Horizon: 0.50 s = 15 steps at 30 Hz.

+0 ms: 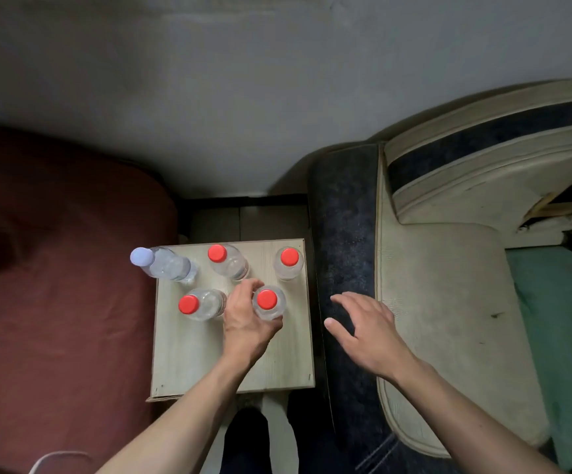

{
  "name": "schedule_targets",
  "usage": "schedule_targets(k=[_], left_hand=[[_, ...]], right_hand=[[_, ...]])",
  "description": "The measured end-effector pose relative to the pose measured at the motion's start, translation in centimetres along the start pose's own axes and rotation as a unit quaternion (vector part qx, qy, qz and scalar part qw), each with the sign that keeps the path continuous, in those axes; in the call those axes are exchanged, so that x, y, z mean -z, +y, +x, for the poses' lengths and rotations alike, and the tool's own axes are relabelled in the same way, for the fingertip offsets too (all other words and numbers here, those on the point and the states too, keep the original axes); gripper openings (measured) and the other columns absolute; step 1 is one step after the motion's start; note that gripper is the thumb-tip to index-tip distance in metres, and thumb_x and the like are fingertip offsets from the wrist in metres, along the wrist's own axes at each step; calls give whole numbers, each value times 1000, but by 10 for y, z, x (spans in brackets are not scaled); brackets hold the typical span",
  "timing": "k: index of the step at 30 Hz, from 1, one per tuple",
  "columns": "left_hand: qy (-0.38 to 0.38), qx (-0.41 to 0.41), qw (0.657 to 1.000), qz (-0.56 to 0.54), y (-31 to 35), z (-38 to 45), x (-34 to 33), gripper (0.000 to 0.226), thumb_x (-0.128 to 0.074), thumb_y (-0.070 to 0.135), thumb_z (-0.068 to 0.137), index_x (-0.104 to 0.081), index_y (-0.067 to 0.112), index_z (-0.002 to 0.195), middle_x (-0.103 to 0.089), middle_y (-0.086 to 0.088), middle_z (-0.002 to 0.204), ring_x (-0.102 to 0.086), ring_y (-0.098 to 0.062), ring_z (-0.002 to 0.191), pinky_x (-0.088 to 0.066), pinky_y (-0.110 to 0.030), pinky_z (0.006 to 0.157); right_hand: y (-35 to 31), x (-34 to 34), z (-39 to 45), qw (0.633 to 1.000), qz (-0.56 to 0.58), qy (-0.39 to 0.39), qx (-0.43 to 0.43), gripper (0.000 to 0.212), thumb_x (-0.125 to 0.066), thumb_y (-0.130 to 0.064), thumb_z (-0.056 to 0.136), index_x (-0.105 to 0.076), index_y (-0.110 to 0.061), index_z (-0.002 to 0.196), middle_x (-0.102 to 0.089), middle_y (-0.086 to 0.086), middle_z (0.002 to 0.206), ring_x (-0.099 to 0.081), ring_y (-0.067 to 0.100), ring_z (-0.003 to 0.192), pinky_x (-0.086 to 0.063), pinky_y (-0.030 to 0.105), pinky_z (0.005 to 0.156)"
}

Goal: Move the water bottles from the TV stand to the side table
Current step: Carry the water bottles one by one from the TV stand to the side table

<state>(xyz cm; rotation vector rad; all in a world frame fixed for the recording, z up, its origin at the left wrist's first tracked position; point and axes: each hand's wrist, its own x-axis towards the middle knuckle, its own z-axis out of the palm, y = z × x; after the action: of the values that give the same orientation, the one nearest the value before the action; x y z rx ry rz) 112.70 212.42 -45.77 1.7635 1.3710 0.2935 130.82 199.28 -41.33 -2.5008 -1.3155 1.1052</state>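
A: Where are the person's hands?

B: The left hand [243, 323] grips a red-capped bottle [268, 302] on the side table [189, 354]. Its fingers [247, 289] curl round the far side of the bottle's body and the thumb presses the near side, so the bottle is clamped between them. The bottle stands upright on the wooden top.

A: And the other hand?

B: The right hand [363, 330] hovers over the dark sofa arm [342, 241], holding nothing. Its fingers are spread apart and nearly straight, pointing toward the table's edge, well clear of any bottle.

A: What else stands near the gripping fingers?

B: Just left of the knuckles stands a second red-capped bottle [202, 304], close to the hand; whether it touches cannot be told. Beyond the fingertips, a third red-capped bottle [228, 261] stands very near them. Farther out past the fingertips and to their right, a fourth red-capped bottle [288, 263] stands at the table's far corner. A white-capped bottle [165, 263] stands at the far left corner, well apart from the fingers.

A: What surrounds the table?

B: A dark red bed cover [55, 268] lies to the left, and a cream sofa [448, 302] beyond the right hand's knuckles.
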Motion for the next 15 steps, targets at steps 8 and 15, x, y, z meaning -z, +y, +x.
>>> schedule_targets(k=[8,15], left_hand=[[5,30,999,-9,-19,14,-13,54,-82,18,60,-53,33,102,-59,10,100,-57,-17,93,-53,-41,83],[-13,37,999,-11,-21,11,-6,54,-79,16,65,-54,33,110,-59,10,105,-58,-16,97,-53,-41,88]], right_hand=[[2,-5,9,999,19,-20,-18,60,-35,-63,92,-36,-37,146,-33,-10,155,-22,13,145,-11,39,120],[-15,-3,8,999,21,-19,-22,57,-38,-60,95,-37,-35,147,-33,-8,155,-23,15,145,-14,41,120]])
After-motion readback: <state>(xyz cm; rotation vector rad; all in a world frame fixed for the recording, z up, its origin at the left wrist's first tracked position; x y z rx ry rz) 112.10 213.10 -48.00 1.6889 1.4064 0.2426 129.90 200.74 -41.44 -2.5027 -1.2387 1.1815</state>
